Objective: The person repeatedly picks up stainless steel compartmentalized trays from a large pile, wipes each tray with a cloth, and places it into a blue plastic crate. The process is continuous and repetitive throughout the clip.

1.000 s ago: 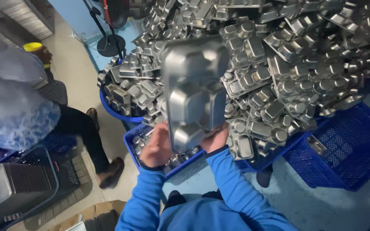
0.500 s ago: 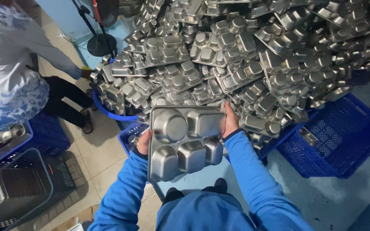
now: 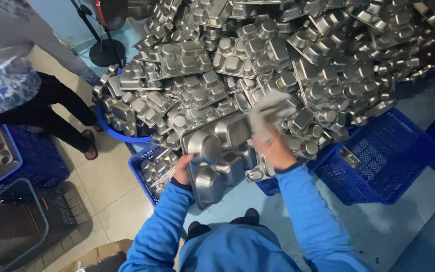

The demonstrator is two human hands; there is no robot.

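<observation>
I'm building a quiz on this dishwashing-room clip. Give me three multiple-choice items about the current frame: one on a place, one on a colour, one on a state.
1. Where is the open blue crate with almost nothing in it?
A. To the right of the person, below the tray pile
B. On top of the tray pile
C. Behind the standing fan

2. What colour are the person's sleeves?
A. Red
B. Blue
C. Yellow

3. How is the held tray being handled?
A. Lying flat on the floor
B. Held by the left hand while the right hand presses a cloth at it
C. Stacked inside a cardboard box

Answers:
1. A: the blue crate sits right of the person, under the tray pile.
2. B: the sleeves are blue.
3. B: the left hand grips the compartment tray; the right hand holds a grey cloth at its upper edge.
</observation>
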